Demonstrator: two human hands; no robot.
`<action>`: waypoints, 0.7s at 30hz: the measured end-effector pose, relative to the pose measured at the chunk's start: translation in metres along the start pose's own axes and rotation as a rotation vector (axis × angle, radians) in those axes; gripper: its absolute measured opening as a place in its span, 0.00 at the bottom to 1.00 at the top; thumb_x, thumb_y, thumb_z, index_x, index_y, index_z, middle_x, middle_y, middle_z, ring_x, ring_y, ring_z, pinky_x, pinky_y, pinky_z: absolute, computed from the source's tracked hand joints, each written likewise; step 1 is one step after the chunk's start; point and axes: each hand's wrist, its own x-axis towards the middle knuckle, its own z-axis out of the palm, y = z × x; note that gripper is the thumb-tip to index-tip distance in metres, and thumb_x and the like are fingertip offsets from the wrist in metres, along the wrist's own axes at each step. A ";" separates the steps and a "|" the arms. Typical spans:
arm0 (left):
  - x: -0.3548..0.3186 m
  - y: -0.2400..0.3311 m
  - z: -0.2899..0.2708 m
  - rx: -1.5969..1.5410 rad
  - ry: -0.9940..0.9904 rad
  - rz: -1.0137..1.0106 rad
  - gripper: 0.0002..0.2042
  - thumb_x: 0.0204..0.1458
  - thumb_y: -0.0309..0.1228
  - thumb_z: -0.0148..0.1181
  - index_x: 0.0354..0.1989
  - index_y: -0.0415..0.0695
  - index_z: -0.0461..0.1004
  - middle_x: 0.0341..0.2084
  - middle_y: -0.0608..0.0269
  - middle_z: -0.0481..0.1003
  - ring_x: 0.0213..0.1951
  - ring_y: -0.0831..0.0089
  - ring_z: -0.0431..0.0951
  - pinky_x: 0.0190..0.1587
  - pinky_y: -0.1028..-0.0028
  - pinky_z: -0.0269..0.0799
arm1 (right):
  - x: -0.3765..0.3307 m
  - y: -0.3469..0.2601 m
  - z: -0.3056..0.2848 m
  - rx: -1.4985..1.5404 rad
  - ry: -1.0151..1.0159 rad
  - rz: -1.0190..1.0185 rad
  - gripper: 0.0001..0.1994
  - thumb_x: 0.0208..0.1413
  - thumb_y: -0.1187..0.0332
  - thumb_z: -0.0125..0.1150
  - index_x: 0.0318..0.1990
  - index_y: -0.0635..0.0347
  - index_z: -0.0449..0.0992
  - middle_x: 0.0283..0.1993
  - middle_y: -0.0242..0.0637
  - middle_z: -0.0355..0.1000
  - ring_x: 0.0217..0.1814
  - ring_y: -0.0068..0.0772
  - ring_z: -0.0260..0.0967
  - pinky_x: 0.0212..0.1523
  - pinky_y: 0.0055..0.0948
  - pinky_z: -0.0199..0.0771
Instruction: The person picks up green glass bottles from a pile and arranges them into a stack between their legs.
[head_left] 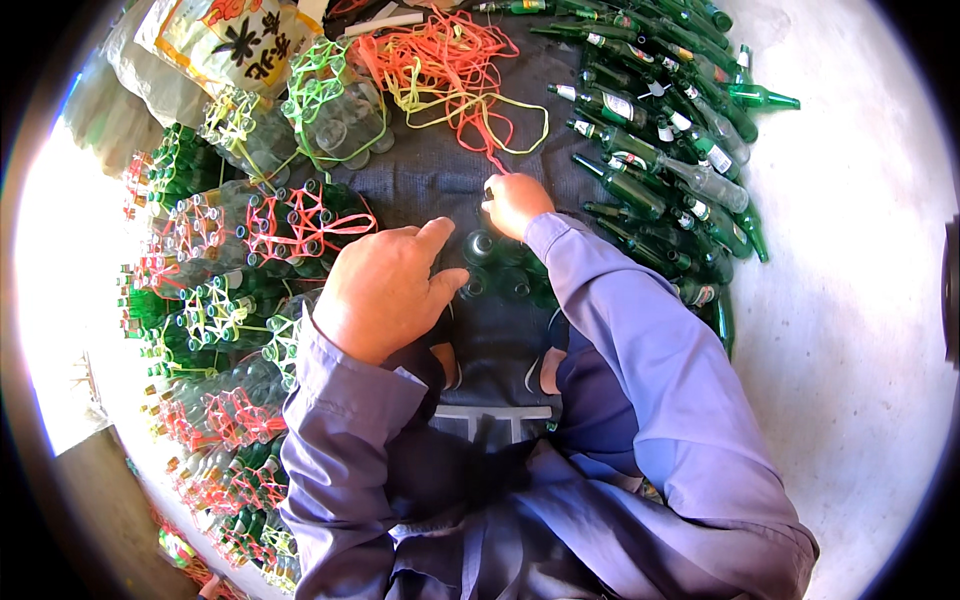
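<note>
Several green glass bottles (481, 247) stand upright in a tight group between my feet, mouths up. My left hand (385, 285) is just left of them, index finger and thumb spread apart, with nothing visible in it; its other fingers are hidden underneath. At the far side of the group my right hand (520, 207) is closed, fingers curled. A red plastic strap (492, 150) runs from a loose heap down into that hand. The hand covers part of the group, so the strap's end is hidden.
A tangled heap of red and yellow strap (440, 65) lies ahead. Green bottles (640, 150) lie piled on their sides at right. Strapped bottle bundles (215, 310) stand in rows at left, near a printed white sack (235, 45). Dark matting (420, 170) covers the floor.
</note>
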 end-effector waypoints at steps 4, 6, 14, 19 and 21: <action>-0.003 -0.004 0.000 -0.009 0.021 0.015 0.25 0.55 0.40 0.67 0.58 0.40 0.76 0.35 0.43 0.81 0.40 0.43 0.81 0.43 0.51 0.75 | 0.003 -0.003 0.001 -0.004 -0.084 0.032 0.13 0.56 0.62 0.69 0.45 0.59 0.83 0.42 0.51 0.81 0.49 0.56 0.79 0.51 0.51 0.77; -0.004 -0.004 -0.002 -0.009 0.032 0.023 0.22 0.55 0.40 0.67 0.54 0.40 0.75 0.33 0.46 0.81 0.38 0.44 0.81 0.41 0.51 0.76 | 0.004 -0.004 0.002 0.010 -0.083 0.025 0.13 0.56 0.63 0.69 0.45 0.60 0.83 0.43 0.52 0.81 0.49 0.57 0.79 0.51 0.51 0.77; -0.006 -0.014 -0.002 -0.047 0.089 0.011 0.21 0.54 0.39 0.68 0.52 0.40 0.75 0.32 0.48 0.81 0.36 0.45 0.81 0.39 0.50 0.76 | 0.001 0.007 0.020 0.021 -0.021 -0.022 0.11 0.56 0.65 0.68 0.40 0.64 0.80 0.38 0.56 0.80 0.43 0.60 0.80 0.47 0.54 0.79; -0.005 -0.014 0.003 -0.031 0.104 0.041 0.21 0.54 0.40 0.68 0.51 0.40 0.75 0.32 0.48 0.81 0.36 0.45 0.82 0.39 0.51 0.76 | 0.001 0.007 0.021 0.034 -0.020 0.019 0.12 0.57 0.64 0.67 0.40 0.65 0.80 0.38 0.56 0.80 0.44 0.60 0.80 0.48 0.53 0.79; -0.005 -0.013 0.002 -0.030 0.102 0.040 0.21 0.54 0.40 0.67 0.52 0.40 0.75 0.32 0.48 0.81 0.36 0.45 0.82 0.39 0.51 0.76 | 0.000 0.007 0.020 0.032 -0.023 0.016 0.12 0.57 0.63 0.66 0.40 0.65 0.80 0.39 0.57 0.80 0.44 0.60 0.80 0.48 0.53 0.79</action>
